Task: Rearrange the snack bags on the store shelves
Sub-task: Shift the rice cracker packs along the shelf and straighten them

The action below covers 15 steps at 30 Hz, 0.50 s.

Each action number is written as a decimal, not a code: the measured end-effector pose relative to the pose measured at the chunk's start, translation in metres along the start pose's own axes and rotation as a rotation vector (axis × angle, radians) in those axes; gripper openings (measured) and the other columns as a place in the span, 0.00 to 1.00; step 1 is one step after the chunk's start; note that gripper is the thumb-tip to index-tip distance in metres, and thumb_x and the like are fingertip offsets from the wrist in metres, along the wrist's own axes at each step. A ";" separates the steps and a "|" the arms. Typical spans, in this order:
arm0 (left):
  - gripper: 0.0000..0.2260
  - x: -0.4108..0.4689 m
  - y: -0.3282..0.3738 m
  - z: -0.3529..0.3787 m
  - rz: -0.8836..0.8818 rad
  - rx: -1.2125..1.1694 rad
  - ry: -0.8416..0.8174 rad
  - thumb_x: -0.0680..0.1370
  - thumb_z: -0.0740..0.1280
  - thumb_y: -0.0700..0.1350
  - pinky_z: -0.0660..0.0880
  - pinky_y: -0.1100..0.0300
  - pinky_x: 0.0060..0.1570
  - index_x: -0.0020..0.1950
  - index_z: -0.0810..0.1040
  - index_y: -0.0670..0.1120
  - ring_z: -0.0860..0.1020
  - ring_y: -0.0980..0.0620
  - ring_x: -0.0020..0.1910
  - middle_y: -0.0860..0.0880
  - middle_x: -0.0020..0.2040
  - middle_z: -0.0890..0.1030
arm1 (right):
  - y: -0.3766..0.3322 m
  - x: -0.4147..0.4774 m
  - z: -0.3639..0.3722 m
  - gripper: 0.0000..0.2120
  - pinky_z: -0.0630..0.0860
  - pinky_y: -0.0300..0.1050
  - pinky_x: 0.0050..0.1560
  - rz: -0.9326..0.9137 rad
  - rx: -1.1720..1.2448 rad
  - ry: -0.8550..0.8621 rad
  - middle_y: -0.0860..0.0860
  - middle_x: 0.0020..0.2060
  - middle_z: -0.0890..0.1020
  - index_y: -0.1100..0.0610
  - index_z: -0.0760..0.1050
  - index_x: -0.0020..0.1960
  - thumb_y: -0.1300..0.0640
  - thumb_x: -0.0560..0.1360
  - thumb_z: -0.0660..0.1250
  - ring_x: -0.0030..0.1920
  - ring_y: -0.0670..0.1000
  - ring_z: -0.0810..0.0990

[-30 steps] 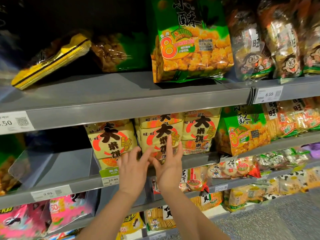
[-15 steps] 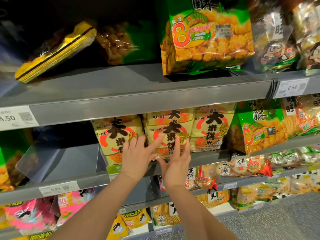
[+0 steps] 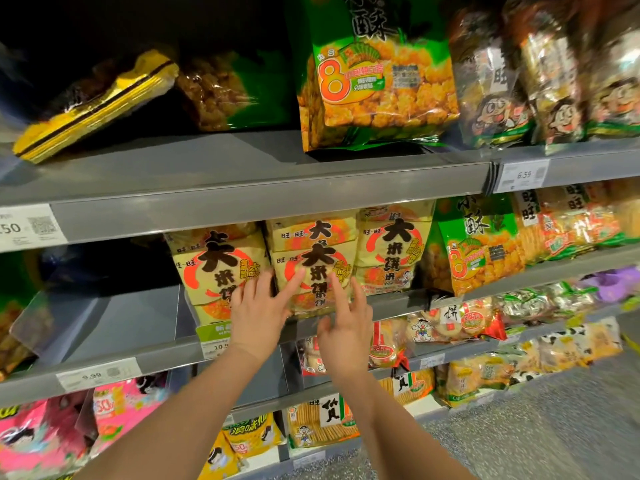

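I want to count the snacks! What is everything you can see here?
Cream bags: three in front, cream with red circles, middle shelf, centre.
Green bags: two, green and orange, top shelf and middle shelf right.
Yellow bag: one, lying tilted, top shelf left.
Pink bags: several, bottom left.
Price tags: several, white, shelf edges.
Shelves: grey.
Left hand: fingers spread on the centre cream bag.
Right hand: finger on that bag.

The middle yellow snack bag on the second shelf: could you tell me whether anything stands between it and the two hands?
Nothing visible does. The left hand and right hand reach the front of the middle yellow snack bag directly.
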<state>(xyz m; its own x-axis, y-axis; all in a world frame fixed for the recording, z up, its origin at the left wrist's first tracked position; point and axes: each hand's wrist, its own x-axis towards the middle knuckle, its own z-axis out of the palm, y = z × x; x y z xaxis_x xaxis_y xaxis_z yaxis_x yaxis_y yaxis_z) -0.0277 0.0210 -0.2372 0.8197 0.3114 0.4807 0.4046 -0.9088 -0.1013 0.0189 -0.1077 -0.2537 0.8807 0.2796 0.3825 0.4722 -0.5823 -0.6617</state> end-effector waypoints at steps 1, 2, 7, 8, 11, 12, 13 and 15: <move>0.47 -0.001 0.000 -0.002 0.000 -0.010 -0.009 0.55 0.81 0.53 0.77 0.49 0.42 0.69 0.61 0.56 0.79 0.40 0.44 0.38 0.52 0.78 | -0.001 -0.001 -0.004 0.35 0.71 0.54 0.57 0.011 0.014 0.002 0.55 0.72 0.64 0.42 0.60 0.72 0.64 0.70 0.64 0.61 0.58 0.70; 0.48 -0.002 -0.001 -0.005 -0.001 -0.021 -0.015 0.54 0.81 0.53 0.77 0.48 0.42 0.69 0.62 0.56 0.79 0.40 0.45 0.38 0.53 0.78 | -0.002 -0.001 -0.008 0.34 0.69 0.54 0.60 0.022 0.025 -0.007 0.55 0.72 0.62 0.43 0.59 0.72 0.63 0.70 0.64 0.63 0.57 0.68; 0.48 -0.013 0.001 -0.019 -0.037 -0.087 -0.046 0.57 0.80 0.53 0.76 0.45 0.46 0.72 0.59 0.57 0.78 0.38 0.52 0.38 0.60 0.75 | -0.010 -0.001 -0.029 0.33 0.58 0.50 0.69 0.090 0.028 -0.145 0.51 0.75 0.55 0.44 0.52 0.75 0.58 0.74 0.61 0.72 0.53 0.56; 0.47 -0.016 0.002 -0.023 -0.046 -0.099 -0.051 0.58 0.80 0.53 0.76 0.45 0.47 0.72 0.59 0.57 0.77 0.38 0.53 0.38 0.62 0.74 | -0.013 -0.001 -0.032 0.33 0.58 0.50 0.70 0.090 0.017 -0.153 0.51 0.75 0.55 0.44 0.52 0.75 0.57 0.74 0.62 0.72 0.53 0.56; 0.46 -0.022 0.002 -0.036 -0.072 -0.104 -0.050 0.60 0.79 0.54 0.76 0.46 0.47 0.72 0.58 0.57 0.77 0.39 0.54 0.39 0.62 0.74 | -0.025 -0.003 -0.042 0.32 0.61 0.50 0.69 0.086 -0.021 -0.170 0.52 0.74 0.57 0.46 0.53 0.75 0.56 0.75 0.62 0.71 0.54 0.59; 0.45 -0.024 0.002 -0.042 -0.081 -0.097 -0.047 0.60 0.78 0.54 0.76 0.47 0.47 0.72 0.58 0.56 0.77 0.40 0.54 0.40 0.62 0.75 | -0.028 -0.004 -0.046 0.32 0.61 0.50 0.69 0.088 -0.022 -0.176 0.52 0.74 0.57 0.46 0.53 0.75 0.56 0.75 0.63 0.72 0.54 0.59; 0.44 -0.024 0.003 -0.049 -0.090 -0.090 -0.043 0.61 0.78 0.55 0.76 0.47 0.46 0.72 0.59 0.56 0.78 0.40 0.53 0.40 0.61 0.75 | -0.032 -0.005 -0.050 0.32 0.61 0.50 0.69 0.083 -0.014 -0.176 0.52 0.74 0.58 0.46 0.53 0.75 0.56 0.75 0.63 0.72 0.54 0.59; 0.39 -0.026 0.005 -0.063 -0.108 -0.090 -0.040 0.64 0.76 0.55 0.76 0.47 0.45 0.71 0.62 0.56 0.78 0.41 0.50 0.41 0.59 0.77 | -0.039 -0.010 -0.059 0.30 0.62 0.51 0.69 0.053 0.011 -0.161 0.52 0.73 0.60 0.46 0.55 0.74 0.56 0.75 0.62 0.71 0.53 0.60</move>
<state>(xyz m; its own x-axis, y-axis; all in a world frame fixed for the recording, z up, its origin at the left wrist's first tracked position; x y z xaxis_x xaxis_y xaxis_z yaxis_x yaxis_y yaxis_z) -0.0728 -0.0088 -0.1949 0.7898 0.4178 0.4491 0.4548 -0.8902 0.0284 -0.0106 -0.1327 -0.1938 0.8986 0.3678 0.2391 0.4244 -0.5912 -0.6858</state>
